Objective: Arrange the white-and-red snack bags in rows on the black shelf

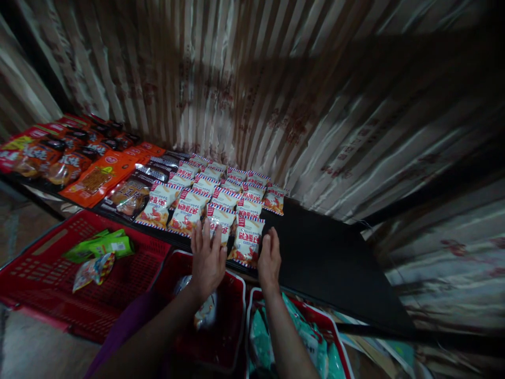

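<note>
Small white snack bags (190, 208) with red lettering and striped top edges stand in rows on a black shelf (315, 252). My left hand (209, 258) rests against the front of one bag in the nearest row, its fingers stretched out and slightly spread. At the right side of the front corner snack bag (248, 239) is my right hand (270, 258), upright with fingers straight and together, palm turned toward the bag. Neither hand is wrapped around anything. Below my left forearm, a snack bag (205, 316) lies in a red basket (240, 305), partly hidden.
Left along the shelf lie brown bread packs (130, 195), orange bags (98, 176) and bun packs (71, 163). A red crate (35, 279) holds green packets (102, 246). A basket at lower right holds teal bags (307, 337). Pleated sheeting (244, 79) hangs behind.
</note>
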The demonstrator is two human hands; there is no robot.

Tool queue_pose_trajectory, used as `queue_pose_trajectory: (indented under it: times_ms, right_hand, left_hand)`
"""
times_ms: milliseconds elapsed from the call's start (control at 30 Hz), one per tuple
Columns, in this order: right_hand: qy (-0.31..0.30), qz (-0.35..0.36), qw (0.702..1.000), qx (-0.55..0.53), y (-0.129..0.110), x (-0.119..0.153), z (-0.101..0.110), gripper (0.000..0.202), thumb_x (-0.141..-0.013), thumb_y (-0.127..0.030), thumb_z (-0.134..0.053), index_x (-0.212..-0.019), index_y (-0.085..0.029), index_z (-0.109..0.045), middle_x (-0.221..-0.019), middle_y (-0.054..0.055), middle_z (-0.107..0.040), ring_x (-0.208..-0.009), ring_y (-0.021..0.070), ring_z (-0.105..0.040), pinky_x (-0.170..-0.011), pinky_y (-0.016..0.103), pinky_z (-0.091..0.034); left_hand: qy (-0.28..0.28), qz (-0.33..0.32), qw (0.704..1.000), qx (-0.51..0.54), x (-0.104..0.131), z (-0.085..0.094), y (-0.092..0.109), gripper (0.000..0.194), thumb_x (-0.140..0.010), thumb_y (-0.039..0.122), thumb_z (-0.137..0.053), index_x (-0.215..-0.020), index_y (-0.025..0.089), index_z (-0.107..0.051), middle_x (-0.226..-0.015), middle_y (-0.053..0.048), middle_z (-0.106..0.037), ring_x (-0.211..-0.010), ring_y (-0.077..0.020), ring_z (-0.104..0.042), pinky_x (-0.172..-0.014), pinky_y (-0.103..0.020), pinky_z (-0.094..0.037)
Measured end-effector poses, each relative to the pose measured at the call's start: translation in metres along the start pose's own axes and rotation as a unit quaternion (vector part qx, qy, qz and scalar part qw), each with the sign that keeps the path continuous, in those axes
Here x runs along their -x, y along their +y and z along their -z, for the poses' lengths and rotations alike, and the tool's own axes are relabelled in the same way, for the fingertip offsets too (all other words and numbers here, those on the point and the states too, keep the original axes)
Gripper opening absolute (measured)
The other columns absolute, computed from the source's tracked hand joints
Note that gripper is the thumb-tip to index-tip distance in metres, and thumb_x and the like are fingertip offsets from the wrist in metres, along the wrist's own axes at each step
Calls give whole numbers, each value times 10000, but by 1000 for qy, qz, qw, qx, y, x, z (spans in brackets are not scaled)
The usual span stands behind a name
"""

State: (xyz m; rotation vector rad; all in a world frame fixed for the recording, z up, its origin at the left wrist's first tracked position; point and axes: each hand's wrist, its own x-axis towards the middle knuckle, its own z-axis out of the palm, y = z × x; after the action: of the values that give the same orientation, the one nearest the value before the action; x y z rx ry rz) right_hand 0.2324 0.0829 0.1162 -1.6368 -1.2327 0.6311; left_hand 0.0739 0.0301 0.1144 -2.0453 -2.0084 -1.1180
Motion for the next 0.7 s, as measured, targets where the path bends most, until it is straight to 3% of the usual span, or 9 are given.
queue_pose_trajectory:
  times_ms: [167, 300, 500, 700]
  right_hand:
    - [-17, 101, 990, 97, -6, 28, -9, 711, -859, -563, -304, -1436, -158, -208, -1506, 127, -226, -1390, 254, -189, -1100, 456, -211]
    - [-22, 129, 981, 144, -10, 33, -22, 715, -863, -558, -314, -1438, -150, -197, -1526, 155, -121, -1407, 272, -106, -1093, 475, -210]
    - [22, 155, 975, 160, -7, 31, -33, 697, -874, -524, -321, -1420, -100, -229, -1494, 207, -193, -1386, 280, -184, -1082, 472, -238]
    - [42, 154, 970, 182, -6, 30, -39, 651, -896, -489, -275, -1413, -94, -260, -1477, 209, -243, -1374, 285, -214, -1072, 473, -257]
  left_hand:
    - [-17, -5, 1000, -2, 9, -4, -9, 502, -865, 234, -448, -1362, 211, -377, -1536, -100, -119, -1407, -324, -34, -1098, -551, -232]
    - [-14, -13, 1000, 9, 4, -8, -11, 526, -863, 197, -435, -1381, 198, -341, -1538, -114, -91, -1408, -318, -34, -1091, -539, -256]
    - [19, -19, 998, 53, 3, -13, -17, 581, -876, 181, -413, -1427, 190, -230, -1540, -130, -20, -1404, -335, 9, -1082, -564, -254]
    - [24, -39, 996, 72, 0, -18, -23, 533, -887, 173, -399, -1406, 203, -281, -1541, -109, -71, -1410, -307, -3, -1098, -537, -242]
